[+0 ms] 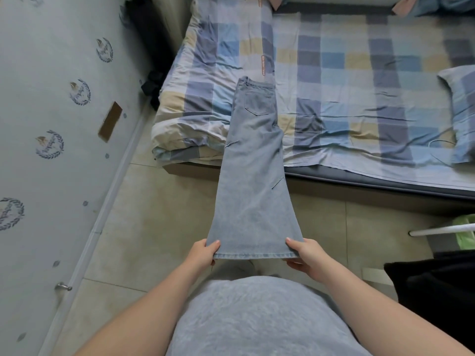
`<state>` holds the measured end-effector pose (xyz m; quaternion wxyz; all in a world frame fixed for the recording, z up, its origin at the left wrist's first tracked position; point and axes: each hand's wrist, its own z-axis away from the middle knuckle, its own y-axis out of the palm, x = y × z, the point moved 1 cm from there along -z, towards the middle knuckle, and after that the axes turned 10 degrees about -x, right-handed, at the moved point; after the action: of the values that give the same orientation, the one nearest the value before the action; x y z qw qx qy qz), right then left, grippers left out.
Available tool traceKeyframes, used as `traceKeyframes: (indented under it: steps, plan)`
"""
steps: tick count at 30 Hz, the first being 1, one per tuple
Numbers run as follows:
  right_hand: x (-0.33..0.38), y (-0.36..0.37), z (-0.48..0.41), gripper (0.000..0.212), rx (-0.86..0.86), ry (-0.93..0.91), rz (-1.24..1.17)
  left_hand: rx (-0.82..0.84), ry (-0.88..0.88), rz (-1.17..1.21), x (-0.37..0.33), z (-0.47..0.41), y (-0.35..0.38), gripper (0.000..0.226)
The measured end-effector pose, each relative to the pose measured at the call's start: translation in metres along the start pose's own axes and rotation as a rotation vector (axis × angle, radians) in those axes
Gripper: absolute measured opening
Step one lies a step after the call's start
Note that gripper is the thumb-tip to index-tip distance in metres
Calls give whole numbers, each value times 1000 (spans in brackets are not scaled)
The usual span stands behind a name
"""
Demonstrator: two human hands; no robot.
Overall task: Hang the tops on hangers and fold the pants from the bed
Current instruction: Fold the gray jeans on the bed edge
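Starting at the far left, a patterned panel with a small knob may be a cupboard door; it is closed, so anything inside is hidden; next comes the bundled checked duvet at the left end of the bed; the left hand pinches the left corner of the hem, thumb on top and fingers curled beneath; the jeans, one leg laid over the other, stretch from that hem to the waistband, which rests on the bed beside the duvet with the back pocket up; the right hand pinches the other hem corner the same way; to fold well, I judge both hands should keep the cloth taut and level, carry the hem forward to meet the waistband squarely, and line up the side seams before flattening, since a slack corner would skew the crease; further right lies a pillow; at the edge sits a green bag, contents impossible to make out, above a black garment.
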<state>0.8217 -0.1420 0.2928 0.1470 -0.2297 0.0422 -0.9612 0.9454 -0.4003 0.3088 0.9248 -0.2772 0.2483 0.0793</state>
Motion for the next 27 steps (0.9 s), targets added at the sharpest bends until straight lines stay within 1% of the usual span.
traceKeyframes:
  steps: [5,9,12,16,19,22,25,27]
  plan:
    - [-16,-11,10,21,22,13,-7,11,3,-30,4,15,2,21]
    - [-1,-15,11,24,33,6,-51,-6,-2,40,-12,11,2,16]
    - [20,-17,9,23,38,-2,-90,-22,-47,56,-32,4,1,17]
    - [59,-15,3,17,18,-2,-169,-49,-134,201,-70,-10,-1,18]
    - [97,-13,-6,13,7,-3,-249,-42,-154,313,-110,-26,-2,14]
    - [145,-6,-22,13,11,-38,-299,-9,-157,418,-154,-53,-5,8]
    - [198,3,-45,11,-6,-56,-359,32,-179,494,-202,-88,-8,14]
    - [236,11,-62,13,-22,-51,-416,49,-208,533,-238,-114,-10,14]
